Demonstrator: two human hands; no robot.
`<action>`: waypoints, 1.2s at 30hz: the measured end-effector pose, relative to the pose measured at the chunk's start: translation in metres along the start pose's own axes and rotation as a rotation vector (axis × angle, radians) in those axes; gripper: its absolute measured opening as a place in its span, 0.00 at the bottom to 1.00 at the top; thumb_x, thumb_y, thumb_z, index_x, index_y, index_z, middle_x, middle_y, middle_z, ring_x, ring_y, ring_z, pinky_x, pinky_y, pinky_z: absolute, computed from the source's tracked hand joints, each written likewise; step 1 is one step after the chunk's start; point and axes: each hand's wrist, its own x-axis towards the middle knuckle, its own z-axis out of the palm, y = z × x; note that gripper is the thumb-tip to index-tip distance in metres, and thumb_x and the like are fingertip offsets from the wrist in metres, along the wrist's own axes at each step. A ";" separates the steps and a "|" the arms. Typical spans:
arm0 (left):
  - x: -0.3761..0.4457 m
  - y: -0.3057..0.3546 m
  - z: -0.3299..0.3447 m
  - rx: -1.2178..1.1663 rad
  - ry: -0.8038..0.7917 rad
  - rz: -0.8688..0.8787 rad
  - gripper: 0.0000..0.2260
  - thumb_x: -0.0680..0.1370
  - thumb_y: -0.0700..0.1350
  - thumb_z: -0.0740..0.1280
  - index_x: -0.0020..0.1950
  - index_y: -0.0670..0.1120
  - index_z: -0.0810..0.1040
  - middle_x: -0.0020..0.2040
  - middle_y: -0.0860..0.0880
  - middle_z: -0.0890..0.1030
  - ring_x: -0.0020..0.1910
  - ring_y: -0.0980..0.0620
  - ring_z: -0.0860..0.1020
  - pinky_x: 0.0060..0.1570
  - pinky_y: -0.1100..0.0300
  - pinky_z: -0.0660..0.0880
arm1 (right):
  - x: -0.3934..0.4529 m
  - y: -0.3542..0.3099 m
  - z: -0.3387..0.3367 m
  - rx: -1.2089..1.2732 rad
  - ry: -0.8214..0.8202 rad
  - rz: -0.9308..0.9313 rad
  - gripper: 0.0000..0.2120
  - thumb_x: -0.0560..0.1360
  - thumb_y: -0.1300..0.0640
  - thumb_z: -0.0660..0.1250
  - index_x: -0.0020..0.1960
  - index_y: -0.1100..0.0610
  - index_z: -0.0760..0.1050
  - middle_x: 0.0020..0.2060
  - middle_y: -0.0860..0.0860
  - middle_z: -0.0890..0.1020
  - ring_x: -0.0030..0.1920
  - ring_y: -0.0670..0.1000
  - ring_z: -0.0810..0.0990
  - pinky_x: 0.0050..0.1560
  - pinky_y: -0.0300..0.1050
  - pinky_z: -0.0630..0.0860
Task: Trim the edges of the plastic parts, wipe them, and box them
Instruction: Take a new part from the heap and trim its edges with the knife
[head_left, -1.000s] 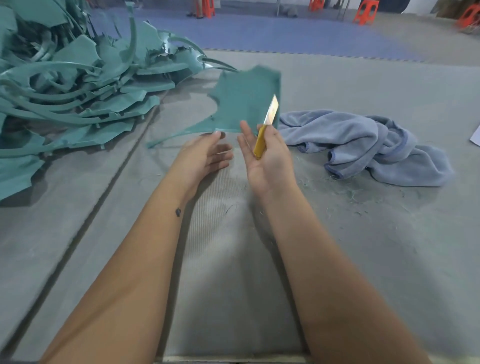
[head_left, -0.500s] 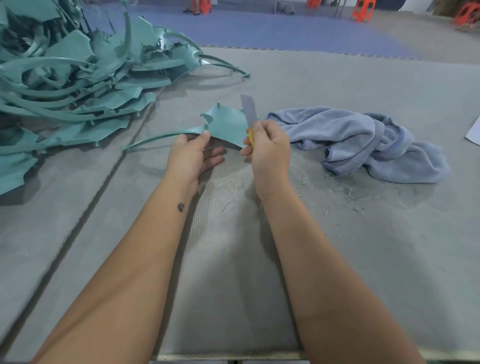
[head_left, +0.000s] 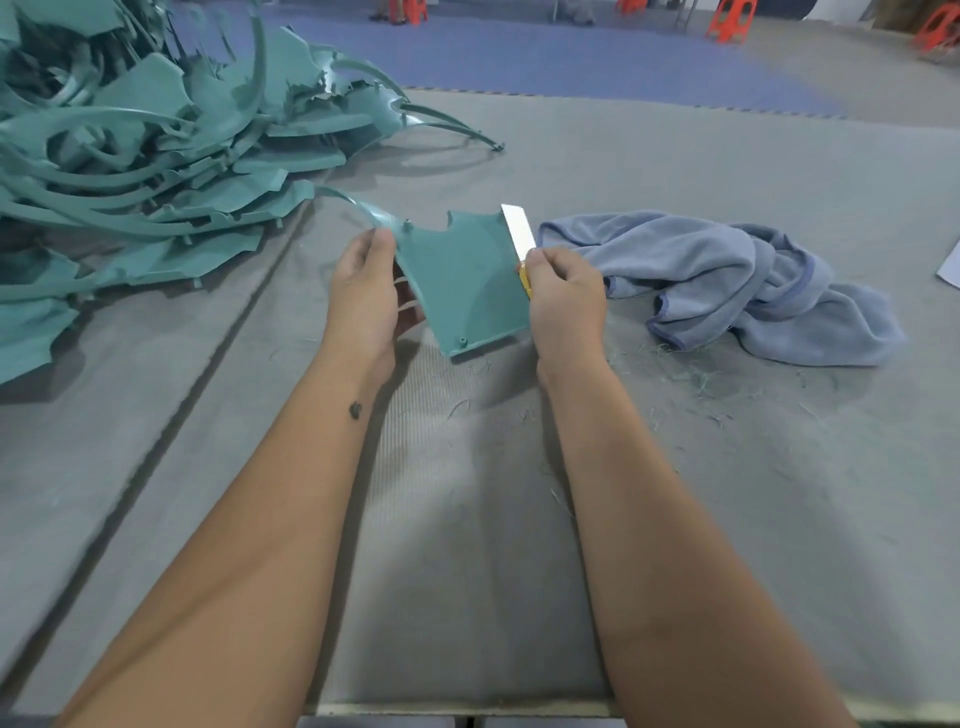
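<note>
Trimming stage, head view. My left hand (head_left: 363, 301) grips the teal plastic part (head_left: 462, 280) by its left edge, thumb on the near face and fingers curled behind, holding it tilted up off the worktop (head_left: 519, 571) near the middle. My right hand (head_left: 566, 301) is closed round the yellow handle of a utility knife (head_left: 519, 236), whose bare blade lies along the part's right edge, tip toward the far side.

To trim well, I judge that the blade should stay at a shallow angle to the edge and shave only the flash, in one even stroke directed away from my left fingers, which sit behind the panel and are partly hidden. A firmer brace near the cut edge would likely stop the thin sheet from flexing and the blade from digging in.

Fine teal shavings (head_left: 701, 384) lie on the worktop right of my right forearm. The blue cloth (head_left: 737, 280), crumpled toward the right side, is for the wipe that comes next. A heap of teal parts (head_left: 156, 171) fills the far left corner. No box is in view.
</note>
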 end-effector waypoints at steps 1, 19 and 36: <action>0.000 0.002 -0.001 -0.046 -0.041 -0.027 0.09 0.83 0.49 0.58 0.51 0.49 0.77 0.40 0.52 0.83 0.35 0.54 0.81 0.37 0.58 0.79 | 0.000 0.001 0.000 0.027 0.017 0.014 0.19 0.78 0.60 0.62 0.29 0.52 0.66 0.25 0.44 0.67 0.30 0.46 0.63 0.32 0.39 0.62; -0.003 -0.014 0.006 -0.235 -0.249 -0.190 0.12 0.83 0.36 0.55 0.61 0.47 0.74 0.58 0.41 0.80 0.52 0.40 0.83 0.43 0.45 0.81 | -0.007 0.003 0.018 -0.015 0.134 0.010 0.08 0.80 0.60 0.61 0.43 0.58 0.75 0.57 0.58 0.71 0.49 0.47 0.72 0.56 0.35 0.70; 0.004 -0.016 0.005 -0.478 -0.123 -0.227 0.10 0.84 0.38 0.55 0.55 0.43 0.76 0.46 0.43 0.85 0.45 0.44 0.85 0.38 0.53 0.82 | -0.021 0.003 0.012 -0.222 0.266 -0.119 0.15 0.80 0.56 0.57 0.34 0.52 0.64 0.27 0.46 0.70 0.30 0.43 0.69 0.31 0.33 0.64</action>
